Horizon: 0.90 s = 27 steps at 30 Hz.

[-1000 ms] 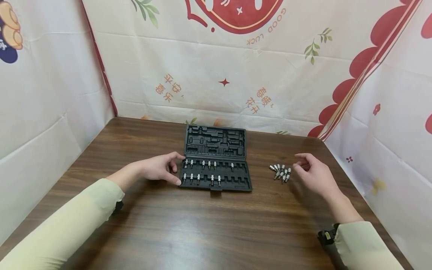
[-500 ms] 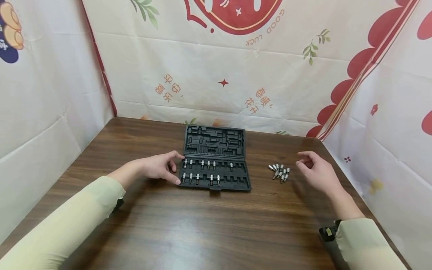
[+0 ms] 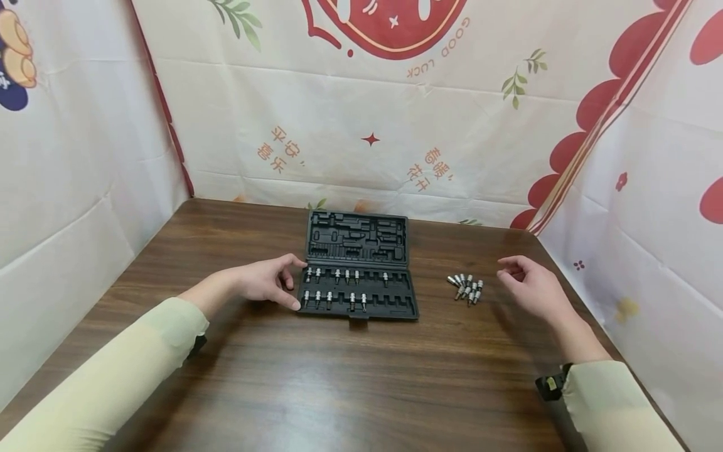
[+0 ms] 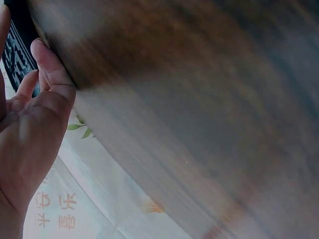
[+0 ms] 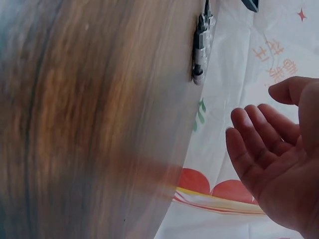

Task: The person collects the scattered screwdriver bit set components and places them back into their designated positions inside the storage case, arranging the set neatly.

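A black plastic case lies opened flat on the table, lid half to the back. Two rows of short silver-and-dark bit sockets stand in its front half, mostly to the left; several slots on the right hold none. My left hand touches the case's left edge, its thumb at the front corner and its index finger near the hinge. To the right of the case lies a small pile of loose bit sockets. My right hand hovers just right of that pile, fingers loosely bent, nothing held, as the right wrist view also shows.
The dark wooden table reaches to a printed cloth backdrop behind. Cloth walls also rise at the left and right sides. Both wrists carry black straps, with a small device at the right one.
My right hand has drawn slightly to the right, widening its gap to the loose bit sockets. The left hand stays at the case edge. The head view has shifted a little.
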Each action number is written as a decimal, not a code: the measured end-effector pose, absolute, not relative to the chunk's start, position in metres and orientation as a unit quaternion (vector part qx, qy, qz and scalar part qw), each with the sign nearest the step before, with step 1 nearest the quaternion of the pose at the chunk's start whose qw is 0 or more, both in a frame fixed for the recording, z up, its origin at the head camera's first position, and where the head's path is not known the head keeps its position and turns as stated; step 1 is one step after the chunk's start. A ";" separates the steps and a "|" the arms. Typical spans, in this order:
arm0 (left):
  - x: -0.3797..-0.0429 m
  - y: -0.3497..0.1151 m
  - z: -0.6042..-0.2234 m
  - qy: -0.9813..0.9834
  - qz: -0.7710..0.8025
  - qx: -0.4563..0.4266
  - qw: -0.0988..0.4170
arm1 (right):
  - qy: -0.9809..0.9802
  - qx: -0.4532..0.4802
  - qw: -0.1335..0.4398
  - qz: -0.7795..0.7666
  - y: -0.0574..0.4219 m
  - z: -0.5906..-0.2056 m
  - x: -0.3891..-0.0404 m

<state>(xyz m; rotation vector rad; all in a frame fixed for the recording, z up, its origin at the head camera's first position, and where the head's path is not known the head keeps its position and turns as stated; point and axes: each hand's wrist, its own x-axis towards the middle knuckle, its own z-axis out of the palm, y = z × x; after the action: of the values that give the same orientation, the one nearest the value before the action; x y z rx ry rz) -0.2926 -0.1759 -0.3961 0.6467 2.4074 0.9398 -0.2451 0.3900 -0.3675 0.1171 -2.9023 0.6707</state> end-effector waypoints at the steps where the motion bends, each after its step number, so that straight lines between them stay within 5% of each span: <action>1: -0.293 -0.176 -0.397 0.878 0.343 0.236 0.237 | -0.971 0.040 0.075 0.223 0.392 -0.368 -0.246; 10: -0.293 -0.177 -0.397 0.875 0.346 0.237 0.242 | -0.975 0.056 0.027 0.213 0.404 -0.373 -0.254; 17: -0.292 -0.176 -0.397 0.874 0.348 0.233 0.245 | -0.947 0.053 -0.067 0.308 0.414 -0.381 -0.264; 27: -0.292 -0.177 -0.398 0.873 0.352 0.232 0.245 | -0.941 0.042 -0.107 0.317 0.419 -0.389 -0.286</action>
<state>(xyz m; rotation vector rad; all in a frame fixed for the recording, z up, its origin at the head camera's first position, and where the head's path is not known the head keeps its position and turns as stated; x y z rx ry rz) -0.2925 -0.1766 -0.3977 0.6346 2.3828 0.9621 -0.2862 0.4192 -0.3887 0.1413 -3.1777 1.0708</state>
